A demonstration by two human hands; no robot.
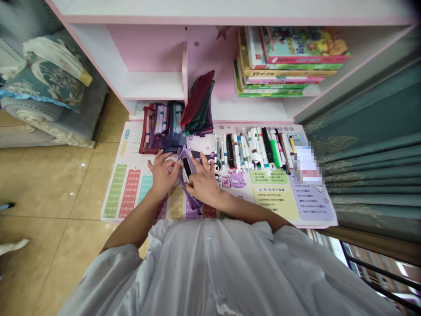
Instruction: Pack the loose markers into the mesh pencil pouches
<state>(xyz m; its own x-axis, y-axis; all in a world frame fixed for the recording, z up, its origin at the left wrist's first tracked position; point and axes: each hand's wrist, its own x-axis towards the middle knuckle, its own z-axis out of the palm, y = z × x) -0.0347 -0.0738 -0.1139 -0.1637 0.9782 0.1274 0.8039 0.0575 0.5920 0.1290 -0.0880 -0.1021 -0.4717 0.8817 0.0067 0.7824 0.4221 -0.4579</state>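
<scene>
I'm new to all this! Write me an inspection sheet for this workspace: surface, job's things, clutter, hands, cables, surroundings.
Surface: white mat with colourful printed charts and cartoons.
Job's things: black-capped marker at the purple pouch, how far inside unclear; row of pens; filled pouches; stacked pouches leaning by the shelf divider.
Clutter: pale, blurred rectangle by the right end of the row, unidentifiable.
Hands: left hand at the pouch's left edge; right hand at the marker; exact grip unclear.
Cables: nothing seen.
Surroundings: pink-and-white shelf, stacked books, curtain, tiled floor.
</scene>
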